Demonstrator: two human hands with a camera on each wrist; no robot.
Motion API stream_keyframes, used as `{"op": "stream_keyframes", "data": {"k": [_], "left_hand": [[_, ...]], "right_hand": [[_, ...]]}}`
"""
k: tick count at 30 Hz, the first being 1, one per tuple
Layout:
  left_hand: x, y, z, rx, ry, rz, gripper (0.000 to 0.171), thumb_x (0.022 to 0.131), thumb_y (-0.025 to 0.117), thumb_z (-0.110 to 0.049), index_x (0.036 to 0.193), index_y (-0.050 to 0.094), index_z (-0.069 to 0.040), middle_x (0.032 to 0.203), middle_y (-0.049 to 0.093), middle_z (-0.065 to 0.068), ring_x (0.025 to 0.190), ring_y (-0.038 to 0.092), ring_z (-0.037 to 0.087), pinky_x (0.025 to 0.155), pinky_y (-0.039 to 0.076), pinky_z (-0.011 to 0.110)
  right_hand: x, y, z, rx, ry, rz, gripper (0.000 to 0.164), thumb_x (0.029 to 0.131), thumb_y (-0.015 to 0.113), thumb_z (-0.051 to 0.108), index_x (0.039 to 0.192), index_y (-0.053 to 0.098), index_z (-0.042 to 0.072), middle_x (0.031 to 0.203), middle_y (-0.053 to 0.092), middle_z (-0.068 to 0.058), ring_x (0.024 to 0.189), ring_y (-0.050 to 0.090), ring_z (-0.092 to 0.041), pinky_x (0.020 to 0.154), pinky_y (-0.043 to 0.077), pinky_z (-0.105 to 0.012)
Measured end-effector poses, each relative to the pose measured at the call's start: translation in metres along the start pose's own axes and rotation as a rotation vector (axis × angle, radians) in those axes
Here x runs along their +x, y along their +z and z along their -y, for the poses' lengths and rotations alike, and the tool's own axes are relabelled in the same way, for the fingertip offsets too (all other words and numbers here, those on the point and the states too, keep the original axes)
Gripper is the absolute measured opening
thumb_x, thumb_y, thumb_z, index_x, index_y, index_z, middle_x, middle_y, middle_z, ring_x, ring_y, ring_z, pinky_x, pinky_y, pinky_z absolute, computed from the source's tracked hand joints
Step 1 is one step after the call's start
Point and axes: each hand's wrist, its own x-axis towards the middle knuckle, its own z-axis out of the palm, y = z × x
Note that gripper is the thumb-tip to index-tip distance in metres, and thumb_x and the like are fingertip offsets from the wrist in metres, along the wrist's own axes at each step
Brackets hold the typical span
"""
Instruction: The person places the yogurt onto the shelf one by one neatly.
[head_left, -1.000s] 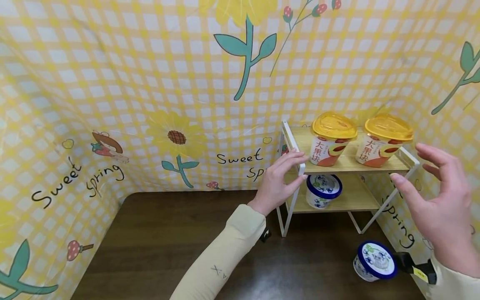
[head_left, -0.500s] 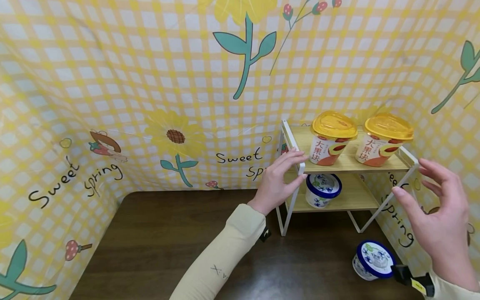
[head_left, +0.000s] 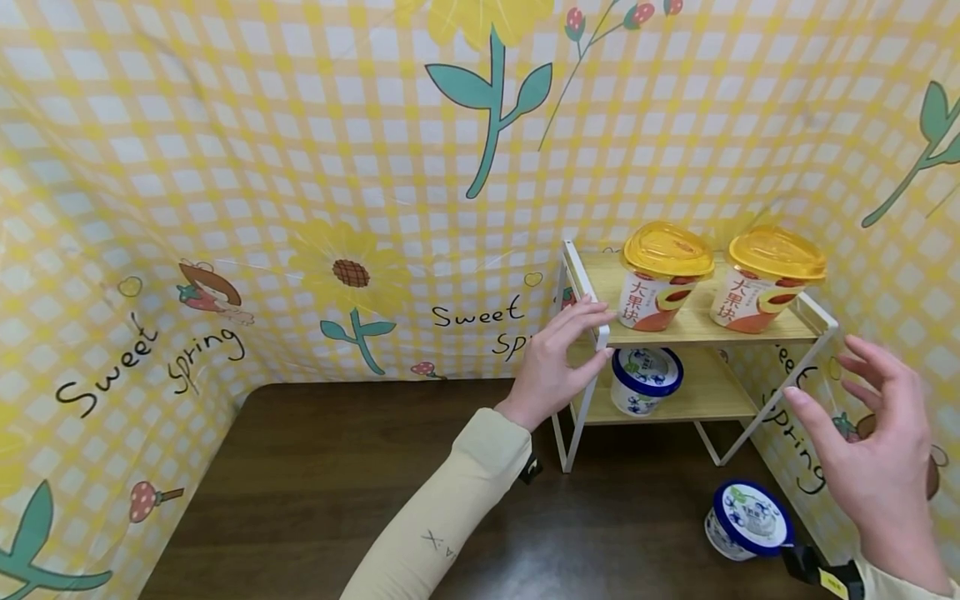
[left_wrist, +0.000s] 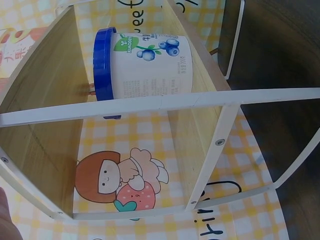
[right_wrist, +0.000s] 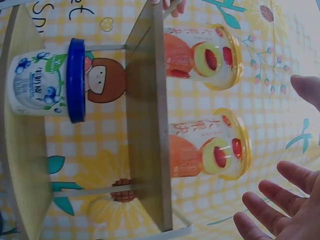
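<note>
In the head view my left hand (head_left: 555, 358) holds the front left corner of a small two-tier shelf (head_left: 720, 335) with pale wooden boards and a white metal frame. Its fingers lie on the frame's top bar, with the thumb at the board's front edge. To the right of the shelf, my right hand (head_left: 877, 442) hangs in the air, thumb and fingers apart and nothing between them. Two fruit yogurt cups with yellow lids, a left cup (head_left: 663, 279) and a right cup (head_left: 768, 279), stand upright on the top board. A blue-lidded blueberry yogurt tub (head_left: 647, 382) sits on the lower board.
Another blue-lidded tub (head_left: 746, 521) stands on the dark wooden table (head_left: 360, 500), in front of the shelf and near the right wrist camera. Yellow checked cloth (head_left: 300, 167) covers the walls behind and at both sides.
My right hand has moved downward, away from the level of the top board, its fingers still apart. My left hand, the shelf, the cups and the tubs stay put.
</note>
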Motion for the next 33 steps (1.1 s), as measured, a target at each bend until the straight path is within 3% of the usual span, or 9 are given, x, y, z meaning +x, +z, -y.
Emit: {"op": "stream_keyframes", "data": {"k": [5, 11, 19, 23, 26, 29, 33], "left_hand": [[0.001, 0.0, 0.0, -0.005, 0.009, -0.01, 0.042, 0.092, 0.076, -0.009, 0.132, 0.064, -0.005, 0.141, 0.058, 0.009, 0.141, 0.043, 0.019, 0.117, 0.029, 0.036], [0.002, -0.001, 0.001, -0.011, 0.016, -0.017, 0.043, 0.091, 0.076, -0.008, 0.132, 0.064, -0.005, 0.141, 0.058, 0.009, 0.141, 0.043, 0.02, 0.117, 0.029, 0.036], [0.003, 0.0, 0.001, -0.014, 0.019, -0.021, 0.043, 0.091, 0.075, -0.007, 0.132, 0.064, -0.005, 0.14, 0.059, 0.009, 0.141, 0.044, 0.02, 0.117, 0.029, 0.036], [0.002, 0.0, 0.0, -0.016, 0.015, -0.021, 0.042, 0.091, 0.075, -0.007, 0.131, 0.064, -0.005, 0.141, 0.059, 0.009, 0.141, 0.043, 0.02, 0.117, 0.029, 0.036], [0.001, 0.0, 0.0, -0.017, 0.007, -0.019, 0.042, 0.091, 0.075, -0.007, 0.131, 0.064, -0.005, 0.141, 0.058, 0.009, 0.142, 0.042, 0.02, 0.117, 0.029, 0.036], [0.0, 0.0, 0.0, -0.014, 0.0, -0.017, 0.042, 0.091, 0.075, -0.007, 0.131, 0.064, -0.005, 0.142, 0.058, 0.009, 0.142, 0.042, 0.019, 0.117, 0.029, 0.036], [0.0, 0.001, 0.0, -0.016, -0.002, -0.016, 0.042, 0.091, 0.075, -0.007, 0.131, 0.064, -0.006, 0.142, 0.058, 0.008, 0.142, 0.042, 0.018, 0.117, 0.029, 0.036]], "right_hand": [[-0.006, 0.0, -0.009, -0.034, 0.127, -0.005, 0.072, 0.09, 0.077, 0.011, 0.153, 0.045, 0.025, 0.148, 0.043, 0.008, 0.122, 0.048, -0.012, 0.079, 0.035, -0.018], [-0.009, -0.001, -0.017, -0.072, 0.254, -0.004, 0.069, 0.093, 0.075, 0.017, 0.153, 0.044, 0.03, 0.149, 0.043, 0.004, 0.123, 0.047, -0.019, 0.091, 0.037, -0.023], [-0.016, -0.002, -0.026, -0.14, 0.324, 0.001, 0.067, 0.094, 0.075, 0.021, 0.153, 0.045, 0.028, 0.145, 0.044, -0.004, 0.119, 0.048, -0.017, 0.085, 0.034, -0.016], [-0.02, -0.001, -0.033, -0.162, 0.355, 0.011, 0.066, 0.095, 0.074, 0.022, 0.154, 0.044, 0.025, 0.146, 0.042, -0.008, 0.12, 0.046, -0.018, 0.091, 0.035, -0.017], [-0.024, -0.001, -0.036, -0.175, 0.405, 0.039, 0.067, 0.097, 0.071, 0.025, 0.156, 0.04, 0.023, 0.149, 0.04, -0.008, 0.124, 0.047, -0.028, 0.096, 0.037, -0.019], [-0.028, -0.001, -0.039, -0.179, 0.473, 0.076, 0.069, 0.098, 0.069, 0.03, 0.158, 0.036, 0.021, 0.153, 0.035, -0.011, 0.13, 0.045, -0.04, 0.106, 0.038, -0.025], [-0.032, 0.0, -0.043, -0.181, 0.533, 0.112, 0.073, 0.099, 0.066, 0.034, 0.16, 0.031, 0.015, 0.154, 0.031, -0.017, 0.135, 0.041, -0.044, 0.114, 0.035, -0.04]]}}
